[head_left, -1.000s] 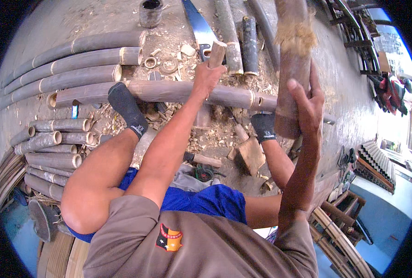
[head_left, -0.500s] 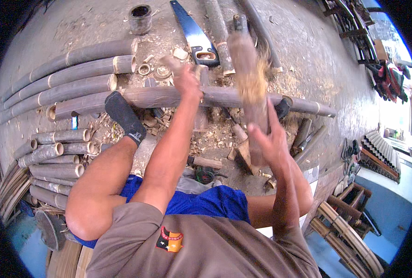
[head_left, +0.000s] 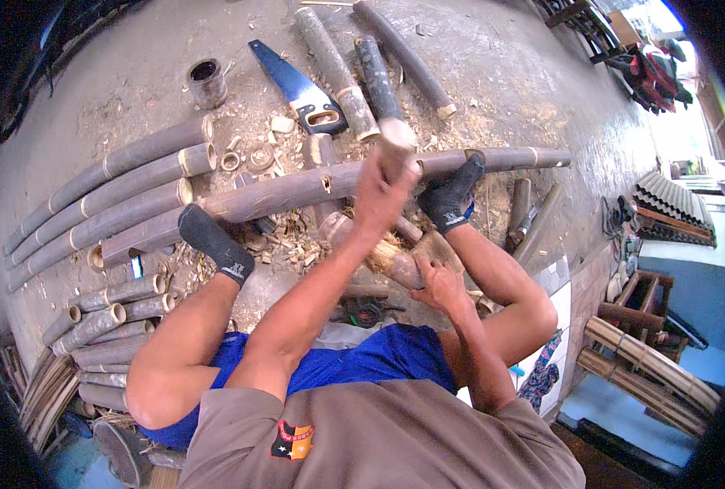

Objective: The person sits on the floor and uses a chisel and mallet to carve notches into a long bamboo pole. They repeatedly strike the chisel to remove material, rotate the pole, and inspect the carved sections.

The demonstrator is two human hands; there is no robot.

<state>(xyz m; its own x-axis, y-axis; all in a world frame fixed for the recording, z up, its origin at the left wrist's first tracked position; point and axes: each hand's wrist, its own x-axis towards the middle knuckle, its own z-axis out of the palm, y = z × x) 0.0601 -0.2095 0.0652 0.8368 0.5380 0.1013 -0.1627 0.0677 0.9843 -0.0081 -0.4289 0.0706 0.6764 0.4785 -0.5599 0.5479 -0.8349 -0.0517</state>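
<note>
A long dark bamboo pole [head_left: 277,196] lies across the floor in front of me, my socked feet against it. A small cut hole [head_left: 327,184] shows in its upper side. My left hand [head_left: 377,200] is closed over the pole around a short, thick wooden handle [head_left: 397,140], its pale round end upward and blurred; its lower end is hidden. My right hand [head_left: 442,285] grips the near end of a wooden club [head_left: 395,262], frayed into yellow fibres along its middle. The club slants down low beside my left wrist, its far end nearer the pole.
A handsaw [head_left: 301,90] and a round pot [head_left: 207,83] stand beyond the pole. Several bamboo lengths [head_left: 126,191] lie at left, with shorter cut pieces [head_left: 122,314] nearer me. More poles [head_left: 338,73] lie ahead. Wood chips cover the floor; bundled slats [head_left: 652,359] are at right.
The club has swung down from upright to low between my legs. My left hand has moved right along the pole with its handle. The view has shifted.
</note>
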